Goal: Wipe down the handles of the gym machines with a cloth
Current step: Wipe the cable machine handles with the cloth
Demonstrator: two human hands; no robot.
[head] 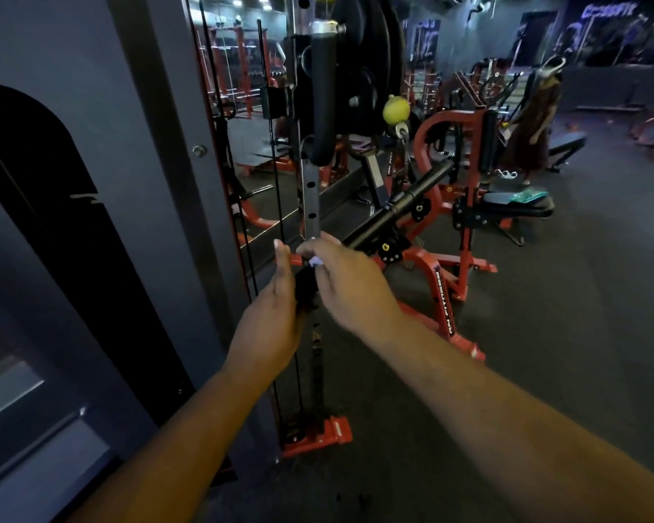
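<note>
A grey upright post with holes (312, 205) belongs to a cable machine beside a mirror. A dark, ragged bundle that looks like a cloth (305, 286) is held against the post at waist height. My left hand (276, 315) lies flat along the bundle's left side, fingers straight up and thumb hidden. From the right, my right hand (350, 286) pinches a small pale piece (315, 261) at the bundle's top. A black padded handle (323, 96) with a chrome end hangs higher on the post, touched by neither hand.
Black cables (270, 205) run down left of the post to a red foot (320, 434). A red machine with a black roller (404, 205) and a padded seat (521, 205) stands to the right. A yellow ball (396, 109) hangs nearby. A person (537, 122) stands far right.
</note>
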